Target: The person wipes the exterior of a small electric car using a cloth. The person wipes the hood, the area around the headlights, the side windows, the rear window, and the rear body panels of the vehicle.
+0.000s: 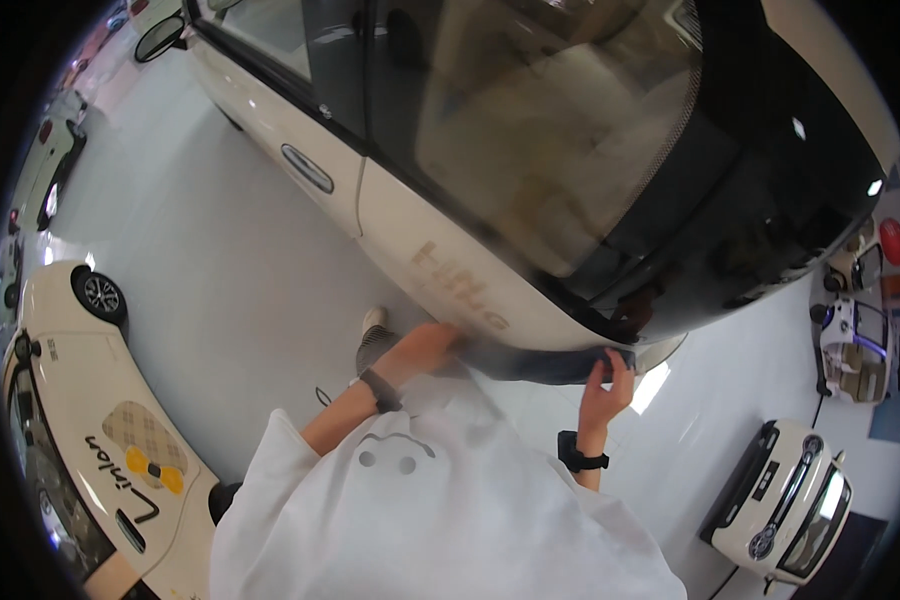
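Note:
In the head view a dark blue cloth (540,364) is stretched along the lower side of a cream car body (412,232). My right hand (613,386) pinches the cloth's right end between thumb and fingers, near the car's rounded corner. At the other end, my left hand (436,346) is blurred; its fingers are at the cloth, and their grip is hard to see. Above the cloth, the car panel bears faded lettering (461,289). The dark side window (540,150) shows reflections. Both wrists wear black bands.
A second cream car (67,360) with a bow decal stands at the left. Another small cream car (787,495) is at the lower right, and more small cars stand farther off at both sides. The car's door handle (307,169) is at upper left of my hands.

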{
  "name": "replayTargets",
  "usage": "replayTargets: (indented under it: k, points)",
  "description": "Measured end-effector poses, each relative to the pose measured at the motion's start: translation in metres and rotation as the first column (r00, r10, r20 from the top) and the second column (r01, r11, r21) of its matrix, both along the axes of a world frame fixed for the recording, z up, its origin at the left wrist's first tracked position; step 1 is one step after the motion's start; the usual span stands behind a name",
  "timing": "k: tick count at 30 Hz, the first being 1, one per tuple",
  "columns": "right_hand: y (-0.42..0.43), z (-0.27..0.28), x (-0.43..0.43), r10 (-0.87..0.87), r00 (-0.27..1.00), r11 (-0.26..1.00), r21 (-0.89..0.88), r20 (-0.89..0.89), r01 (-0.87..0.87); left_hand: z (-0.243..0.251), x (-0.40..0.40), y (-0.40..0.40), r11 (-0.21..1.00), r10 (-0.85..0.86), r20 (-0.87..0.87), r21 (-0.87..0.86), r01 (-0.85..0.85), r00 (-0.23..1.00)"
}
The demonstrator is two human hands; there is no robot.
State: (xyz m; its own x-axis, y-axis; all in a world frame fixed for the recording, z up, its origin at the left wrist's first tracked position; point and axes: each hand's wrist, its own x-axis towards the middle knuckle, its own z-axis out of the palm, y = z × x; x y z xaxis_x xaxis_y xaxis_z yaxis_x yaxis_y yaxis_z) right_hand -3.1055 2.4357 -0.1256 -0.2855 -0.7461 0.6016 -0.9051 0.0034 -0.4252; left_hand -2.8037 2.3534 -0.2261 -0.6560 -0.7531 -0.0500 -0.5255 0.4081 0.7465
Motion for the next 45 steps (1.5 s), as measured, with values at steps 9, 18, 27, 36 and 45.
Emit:
replayTargets:
  k: [9, 18, 27, 36, 45]
  points:
    - [-0.066, 0.005, 0.080, 0.168, 0.976, 0.976, -0.117, -0.135, -0.184, -0.024, 0.056, 0.013, 0.936, 0.352, 0.004, 0.020, -0.352, 0.936]
    - [-0.129, 0.005, 0.160, 0.269, 0.951, 0.950, -0.119, -0.154, -0.288, -0.037, 0.140, -0.023, 0.884, 0.464, -0.058, 0.104, -0.457, 0.884]
    - [-0.212, 0.018, 0.254, 0.405, 0.906, 0.914, 0.042, -0.123, -0.403, -0.020, 0.258, -0.099, 0.855, 0.518, 0.031, -0.003, -0.518, 0.855]
    - [-0.272, 0.004, 0.336, 0.352, 0.933, 0.936, -0.005, -0.081, -0.353, 0.010, 0.352, -0.092, 0.820, 0.572, 0.010, 0.007, -0.572, 0.820]
    - [-0.375, -0.007, 0.460, 0.430, 0.872, 0.880, -0.106, -0.234, -0.463, 0.030, 0.431, -0.101, 0.646, 0.761, -0.016, 0.105, -0.756, 0.648]
